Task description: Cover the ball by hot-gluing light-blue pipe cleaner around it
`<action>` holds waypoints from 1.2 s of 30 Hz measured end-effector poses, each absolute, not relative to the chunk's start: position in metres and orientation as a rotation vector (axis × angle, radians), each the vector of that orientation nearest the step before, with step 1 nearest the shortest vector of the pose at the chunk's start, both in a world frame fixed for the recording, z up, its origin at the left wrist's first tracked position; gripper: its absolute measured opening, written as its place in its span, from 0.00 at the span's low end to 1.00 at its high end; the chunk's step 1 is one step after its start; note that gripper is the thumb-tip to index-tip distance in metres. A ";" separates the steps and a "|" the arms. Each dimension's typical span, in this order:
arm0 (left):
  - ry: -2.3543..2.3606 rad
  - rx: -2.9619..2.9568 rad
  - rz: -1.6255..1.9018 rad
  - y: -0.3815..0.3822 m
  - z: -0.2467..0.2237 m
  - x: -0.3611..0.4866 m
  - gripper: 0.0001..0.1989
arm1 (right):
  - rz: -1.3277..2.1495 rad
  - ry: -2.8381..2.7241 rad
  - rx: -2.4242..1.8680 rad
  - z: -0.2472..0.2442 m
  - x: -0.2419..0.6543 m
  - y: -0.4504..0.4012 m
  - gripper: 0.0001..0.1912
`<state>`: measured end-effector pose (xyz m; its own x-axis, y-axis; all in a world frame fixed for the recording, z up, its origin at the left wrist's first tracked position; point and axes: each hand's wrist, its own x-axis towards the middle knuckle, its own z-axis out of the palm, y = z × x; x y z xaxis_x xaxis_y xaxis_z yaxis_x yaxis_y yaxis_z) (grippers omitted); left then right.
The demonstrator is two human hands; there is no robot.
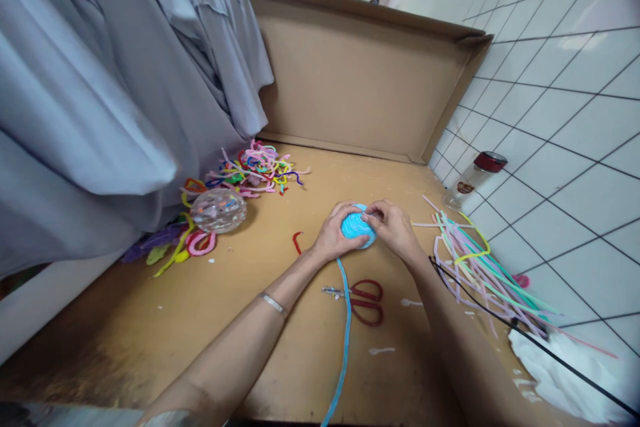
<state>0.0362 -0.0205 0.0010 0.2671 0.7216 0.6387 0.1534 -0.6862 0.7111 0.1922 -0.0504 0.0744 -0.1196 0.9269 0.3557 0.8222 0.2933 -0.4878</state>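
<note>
A round coil of blue pipe cleaner (354, 227) is held between my two hands over the middle of the table. My left hand (332, 232) wraps round its left side, thumb along the near edge. On its upper right, my right hand (393, 225) pinches at the coil's surface with thumb and fingertips. A long blue strand (346, 320) trails from near the coil down past the table's front edge. It crosses over the scissors (367, 303), which have red handles and lie just below my hands. A short red pipe cleaner piece (297, 242) rests left of my left hand.
A heap of colourful pipe cleaners (260, 167) and a clear faceted ball (219, 210) sit at left, beside a hanging grey cloth (125, 80). Loose pipe cleaners (465, 253), a lidded bottle (475, 180), a black cable (500, 317) and white tissue (555, 367) lie right. Cardboard (350, 73) stands behind.
</note>
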 end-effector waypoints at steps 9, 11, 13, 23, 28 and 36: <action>0.791 2.020 1.433 -0.020 0.000 0.037 0.26 | 0.238 -1.920 -1.469 0.073 0.189 -0.050 0.04; 0.793 2.014 1.430 -0.020 0.000 0.037 0.26 | 0.225 -1.937 -1.456 0.073 0.188 -0.051 0.05; 0.796 2.010 1.425 -0.020 0.000 0.037 0.26 | 0.224 -1.955 -1.450 0.073 0.187 -0.051 0.07; 0.789 1.997 1.420 -0.020 0.001 0.036 0.26 | 0.176 -2.031 -1.443 0.075 0.189 -0.052 0.08; 0.815 2.001 1.417 -0.021 0.002 0.037 0.26 | 0.072 -2.167 -1.392 0.077 0.188 -0.052 0.11; 0.792 2.022 1.426 -0.020 0.000 0.038 0.25 | -0.001 -2.270 -1.371 0.080 0.189 -0.051 0.15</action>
